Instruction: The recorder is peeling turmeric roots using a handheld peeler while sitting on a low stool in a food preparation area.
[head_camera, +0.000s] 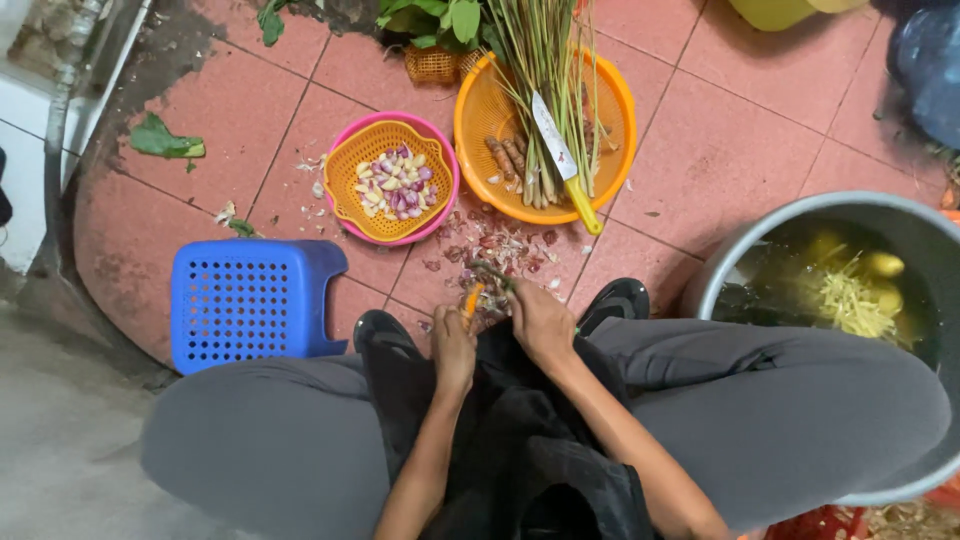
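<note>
Hands at work above the peel pile (497, 250): left hand (453, 350) grips an orange root piece (472, 298), right hand (541, 322) closed around a peeler; beyond the pile, turmeric roots (506, 158) wait unpeeled in the orange colander (620, 120).

blue stool (252, 300), orange colander (480, 135), metal pot (720, 285)

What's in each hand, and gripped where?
Left hand pinches a small orange root piece by its lower end. Right hand closes on a small dark tool, possibly a peeler or knife, by its near end; the exact grip is hidden.
</note>
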